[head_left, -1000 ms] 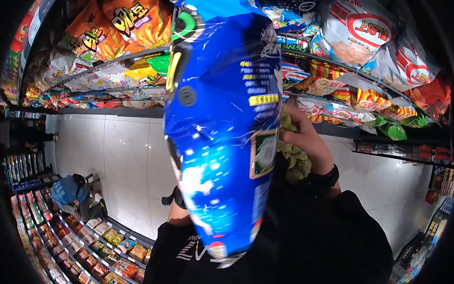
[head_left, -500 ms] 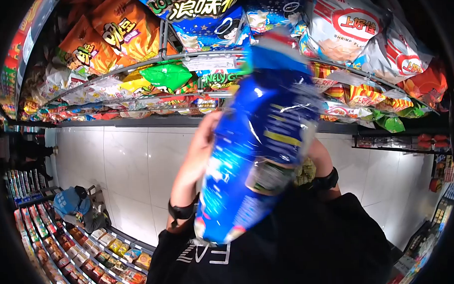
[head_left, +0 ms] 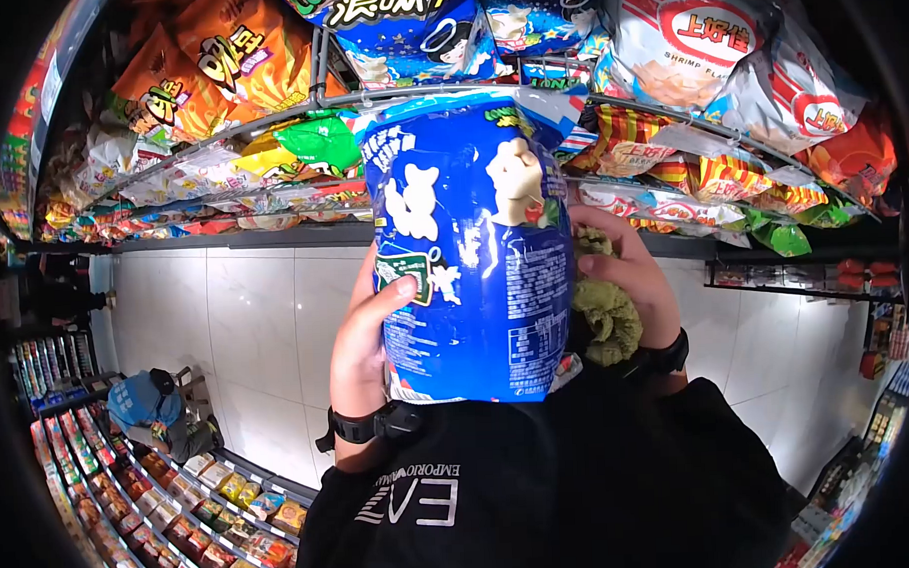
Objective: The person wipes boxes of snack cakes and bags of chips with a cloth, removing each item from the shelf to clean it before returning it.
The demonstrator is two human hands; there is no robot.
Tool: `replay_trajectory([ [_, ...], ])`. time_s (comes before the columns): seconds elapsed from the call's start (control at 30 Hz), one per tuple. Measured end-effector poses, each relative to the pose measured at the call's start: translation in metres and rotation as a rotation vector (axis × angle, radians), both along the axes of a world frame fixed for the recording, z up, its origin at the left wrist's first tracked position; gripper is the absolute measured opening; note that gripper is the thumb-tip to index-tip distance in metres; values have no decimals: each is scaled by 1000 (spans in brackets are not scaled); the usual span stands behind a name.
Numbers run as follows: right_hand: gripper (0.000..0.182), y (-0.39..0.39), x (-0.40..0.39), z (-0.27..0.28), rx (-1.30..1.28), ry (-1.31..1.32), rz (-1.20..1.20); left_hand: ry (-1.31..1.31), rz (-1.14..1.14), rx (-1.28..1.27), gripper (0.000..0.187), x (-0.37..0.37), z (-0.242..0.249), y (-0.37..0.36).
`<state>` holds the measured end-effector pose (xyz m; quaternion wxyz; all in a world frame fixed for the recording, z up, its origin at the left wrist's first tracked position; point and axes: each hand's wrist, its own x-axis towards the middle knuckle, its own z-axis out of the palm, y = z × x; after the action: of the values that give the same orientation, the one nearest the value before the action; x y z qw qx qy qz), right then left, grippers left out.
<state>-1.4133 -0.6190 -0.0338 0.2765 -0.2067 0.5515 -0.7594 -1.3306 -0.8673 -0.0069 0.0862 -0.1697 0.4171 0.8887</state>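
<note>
A large blue snack bag (head_left: 470,283) with pale puffed snacks printed on it is held upright in front of the chest. My left hand (head_left: 361,322) grips its left edge, the thumb lying on the front near a green label. At the bag's right edge is my right hand (head_left: 630,278), its fingers curled round a crumpled green cloth (head_left: 608,314) that lies against the bag. Whether those fingers also grip the bag is partly hidden. Behind the bag's top runs the wire shelf rail (head_left: 659,112).
Orange bags (head_left: 241,51), blue bags (head_left: 421,40) and silver shrimp-flake bags (head_left: 691,40) fill the upper rack. More packets hang lower. A person in blue (head_left: 143,403) crouches at the lower left beside shelves of packaged goods (head_left: 218,523). Pale floor tiles (head_left: 256,341) show below the rack.
The blue bag has turned from a tilted, blurred position to upright, showing its printed panel. My left thumb now lies on its front, and my right hand with the green cloth has come into fuller view.
</note>
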Motion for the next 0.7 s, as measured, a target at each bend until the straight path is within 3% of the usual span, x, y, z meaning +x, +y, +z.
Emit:
replay_trajectory([
  [0.13, 53, 3, -1, 3, 63, 112, 9, 73, 67, -25, 66, 1, -7, -1],
  [0.23, 63, 4, 1, 7, 53, -9, 144, 106, 103, -227, 66, -2, 3, 2],
  [0.33, 75, -1, 1, -4, 8, -50, 296, 82, 155, -240, 70, -4, 12, 10],
  [0.43, 73, -3, 0, -3, 200, 23, 421, 92, 131, -234, 71, -5, 19, 10],
  [0.7, 66, 0, 3, -12, 127, -54, 427, 179, 31, -332, 67, -2, 24, 15],
])
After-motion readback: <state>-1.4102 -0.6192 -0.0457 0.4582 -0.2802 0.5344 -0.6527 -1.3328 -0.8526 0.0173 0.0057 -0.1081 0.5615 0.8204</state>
